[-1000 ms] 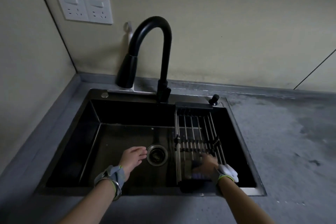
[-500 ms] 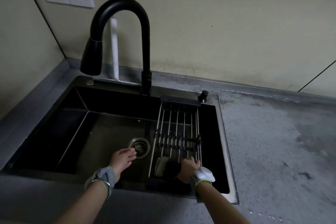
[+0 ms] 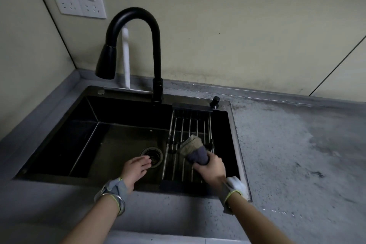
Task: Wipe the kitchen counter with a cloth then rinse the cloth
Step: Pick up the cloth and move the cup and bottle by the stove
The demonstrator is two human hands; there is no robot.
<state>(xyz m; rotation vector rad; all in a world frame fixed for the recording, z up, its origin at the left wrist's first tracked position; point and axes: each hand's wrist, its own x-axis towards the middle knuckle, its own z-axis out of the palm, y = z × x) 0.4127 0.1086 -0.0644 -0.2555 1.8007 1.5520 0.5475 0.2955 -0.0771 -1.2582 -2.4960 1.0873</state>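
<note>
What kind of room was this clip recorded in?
Most likely a home kitchen, at the sink corner. A black sink is set into a grey counter, with a black gooseneck faucet behind it, a drying rack across the basin, and wall sockets above.

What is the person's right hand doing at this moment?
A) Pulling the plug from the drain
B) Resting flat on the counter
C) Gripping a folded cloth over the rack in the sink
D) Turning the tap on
C: the right hand has its fingers curled round a folded cloth just above the metal rack in the sink, while the left hand is open, fingers straight, near the drain.
</note>
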